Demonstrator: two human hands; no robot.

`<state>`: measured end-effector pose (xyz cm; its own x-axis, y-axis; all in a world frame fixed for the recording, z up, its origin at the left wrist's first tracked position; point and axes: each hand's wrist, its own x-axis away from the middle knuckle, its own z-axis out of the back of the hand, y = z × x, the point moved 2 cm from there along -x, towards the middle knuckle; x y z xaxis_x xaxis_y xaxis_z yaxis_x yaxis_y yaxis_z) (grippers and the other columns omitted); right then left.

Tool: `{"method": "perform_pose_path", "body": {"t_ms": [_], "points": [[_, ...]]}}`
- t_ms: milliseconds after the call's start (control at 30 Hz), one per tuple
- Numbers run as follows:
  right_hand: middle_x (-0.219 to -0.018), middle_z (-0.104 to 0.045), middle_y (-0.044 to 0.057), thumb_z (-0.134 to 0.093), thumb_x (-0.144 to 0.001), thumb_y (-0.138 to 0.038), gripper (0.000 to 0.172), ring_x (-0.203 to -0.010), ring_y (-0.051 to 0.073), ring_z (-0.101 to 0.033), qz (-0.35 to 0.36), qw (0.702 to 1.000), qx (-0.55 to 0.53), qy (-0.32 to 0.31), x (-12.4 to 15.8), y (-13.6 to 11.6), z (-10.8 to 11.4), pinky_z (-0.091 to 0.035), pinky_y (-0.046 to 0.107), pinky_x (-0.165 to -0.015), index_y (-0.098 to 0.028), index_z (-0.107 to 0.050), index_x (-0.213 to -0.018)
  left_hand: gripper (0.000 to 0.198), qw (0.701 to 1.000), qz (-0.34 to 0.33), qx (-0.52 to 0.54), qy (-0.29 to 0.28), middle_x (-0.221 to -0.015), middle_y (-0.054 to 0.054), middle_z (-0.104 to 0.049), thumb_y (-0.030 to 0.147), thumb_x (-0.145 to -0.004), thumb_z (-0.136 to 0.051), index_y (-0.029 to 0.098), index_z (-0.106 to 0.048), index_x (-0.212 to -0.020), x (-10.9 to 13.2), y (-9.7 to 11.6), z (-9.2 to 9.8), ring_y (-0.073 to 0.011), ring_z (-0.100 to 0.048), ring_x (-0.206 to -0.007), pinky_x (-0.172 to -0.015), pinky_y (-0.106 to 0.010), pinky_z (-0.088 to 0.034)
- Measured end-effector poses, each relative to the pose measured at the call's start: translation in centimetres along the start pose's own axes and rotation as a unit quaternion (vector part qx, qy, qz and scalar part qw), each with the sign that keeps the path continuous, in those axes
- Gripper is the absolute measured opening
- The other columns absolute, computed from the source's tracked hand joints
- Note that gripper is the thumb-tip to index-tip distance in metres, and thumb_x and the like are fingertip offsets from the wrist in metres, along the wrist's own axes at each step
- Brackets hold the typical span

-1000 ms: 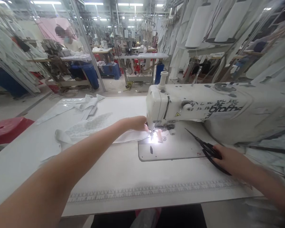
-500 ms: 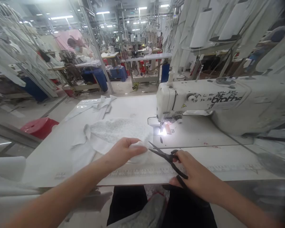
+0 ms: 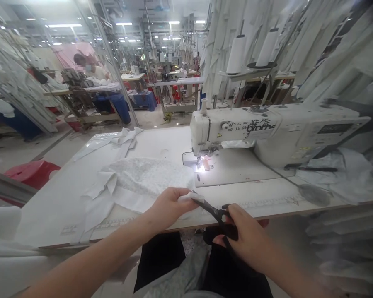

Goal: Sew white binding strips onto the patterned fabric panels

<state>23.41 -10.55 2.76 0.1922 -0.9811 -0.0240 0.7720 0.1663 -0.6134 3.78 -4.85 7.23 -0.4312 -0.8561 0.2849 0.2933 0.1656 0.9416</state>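
Observation:
My left hand (image 3: 169, 205) pinches the near edge of a white patterned fabric piece (image 3: 143, 180) at the front edge of the white sewing table (image 3: 49, 203). My right hand (image 3: 247, 238) grips black scissors (image 3: 216, 213), fingers through the handles. The blades point left and meet the fabric corner right at my left fingertips. Both hands hover over the table's front edge, above my lap. The white sewing machine (image 3: 267, 128) stands behind them, its needle light on.
More white fabric strips (image 3: 118, 136) lie at the table's far left. White cloth (image 3: 345, 174) is heaped right of the machine. A red stool (image 3: 31, 171) sits left of the table. Thread cones (image 3: 236, 54) stand behind the machine. A person works at a distant table (image 3: 90, 70).
My left hand drew the fabric from the needle toward the table's front edge. My right hand lifted the scissors from beside the machine and brought the blades to the fabric corner.

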Motion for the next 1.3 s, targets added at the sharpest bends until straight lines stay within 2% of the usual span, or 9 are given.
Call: {"method": "perform_pose_path", "body": {"t_ms": [133,233,333,400,633,800,900,1133,1300], "points": [[-0.060,-0.050,-0.001,-0.054,-0.077,-0.036,0.024,-0.058,0.018,-0.049,-0.023,0.994,-0.109,-0.022,1.2,1.5,-1.2,-0.039,0.028,-0.053,-0.021,-0.041,-0.062,0.028,0.995,0.067,0.058,-0.052,-0.076,-0.003,-0.065,0.041,-0.070,-0.067,0.016,-0.068,-0.082,-0.5,-1.1,-1.2,-0.0140,-0.057,-0.066,-0.063,-0.025,-0.041],[-0.054,-0.046,-0.003,-0.055,-0.077,-0.040,0.027,-0.054,0.016,-0.048,-0.043,0.980,-0.193,0.028,1.1,2.0,-0.6,-0.039,0.026,-0.050,-0.021,-0.043,-0.061,0.029,0.983,0.103,0.113,-0.098,-0.071,-0.001,-0.060,0.038,-0.072,-0.067,0.017,-0.065,-0.092,-1.2,-1.8,-1.3,-0.0101,-0.052,-0.057,-0.055,-0.022,-0.038],[-0.063,-0.052,-0.003,-0.061,-0.073,-0.034,0.018,-0.055,0.013,-0.051,-0.047,0.972,-0.223,0.062,0.2,1.3,0.6,-0.042,0.024,-0.053,-0.019,-0.055,-0.079,0.020,0.962,0.100,0.219,-0.128,-0.073,0.000,-0.056,0.030,-0.077,-0.060,0.019,-0.060,-0.094,-1.7,-1.8,-1.2,-0.0094,-0.053,-0.060,-0.056,-0.021,-0.040],[-0.076,-0.055,-0.001,-0.061,-0.073,-0.027,0.023,-0.059,0.013,-0.052,-0.013,0.970,-0.231,0.072,-0.7,0.2,1.2,-0.044,0.024,-0.055,-0.021,-0.056,-0.095,0.015,0.954,0.094,0.251,-0.133,-0.073,0.000,-0.054,0.026,-0.077,-0.058,0.019,-0.058,-0.091,-1.8,-1.7,-1.4,-0.0093,-0.053,-0.061,-0.057,-0.021,-0.040],[-0.068,-0.051,-0.003,-0.055,-0.071,-0.013,0.012,-0.060,0.012,-0.048,0.085,0.970,-0.193,0.119,-2.9,-2.8,0.2,-0.040,0.023,-0.055,-0.021,-0.049,-0.077,0.013,0.972,0.085,0.202,-0.083,-0.059,0.004,-0.046,0.026,-0.076,-0.062,0.017,-0.057,-0.083,-2.4,-2.7,-1.7,-0.0038,-0.035,-0.045,-0.044,-0.018,-0.024],[-0.070,-0.051,-0.004,-0.057,-0.076,-0.021,0.012,-0.059,0.012,-0.047,0.029,0.957,-0.252,0.137,-3.0,-2.0,-0.6,-0.040,0.022,-0.054,-0.022,-0.046,-0.080,0.014,0.985,0.037,0.133,-0.101,-0.062,0.003,-0.048,0.029,-0.077,-0.062,0.015,-0.059,-0.076,-2.3,-3.5,-1.9,-0.0054,-0.041,-0.054,-0.051,-0.018,-0.031],[-0.072,-0.050,-0.004,-0.059,-0.078,-0.030,0.017,-0.059,0.012,-0.046,0.014,0.967,-0.241,0.086,-2.6,-1.2,0.5,-0.040,0.024,-0.055,-0.022,-0.044,-0.082,0.021,0.991,-0.012,0.098,-0.090,-0.068,0.002,-0.052,0.034,-0.074,-0.066,0.015,-0.059,-0.078,-2.1,-3.4,-2.0,-0.0077,-0.046,-0.061,-0.057,-0.020,-0.036],[-0.086,-0.052,0.001,-0.066,-0.070,-0.038,0.031,-0.077,0.019,-0.050,-0.040,0.994,-0.014,-0.099,0.1,1.1,3.7,-0.039,0.029,-0.063,-0.021,-0.040,-0.076,0.025,0.996,-0.013,0.066,-0.055,-0.067,0.001,-0.056,0.041,-0.076,-0.063,0.017,-0.066,-0.079,-1.6,-3.9,-1.6,-0.0091,-0.048,-0.061,-0.058,-0.022,-0.037],[-0.087,-0.053,0.002,-0.069,-0.068,-0.043,0.035,-0.077,0.020,-0.050,-0.033,0.990,0.035,-0.131,1.0,1.1,3.7,-0.038,0.028,-0.062,-0.021,-0.042,-0.075,0.026,0.997,0.024,0.030,-0.062,-0.065,0.000,-0.060,0.041,-0.076,-0.061,0.017,-0.070,-0.081,-0.9,-4.2,-1.9,-0.0090,-0.047,-0.059,-0.055,-0.020,-0.034]]}}
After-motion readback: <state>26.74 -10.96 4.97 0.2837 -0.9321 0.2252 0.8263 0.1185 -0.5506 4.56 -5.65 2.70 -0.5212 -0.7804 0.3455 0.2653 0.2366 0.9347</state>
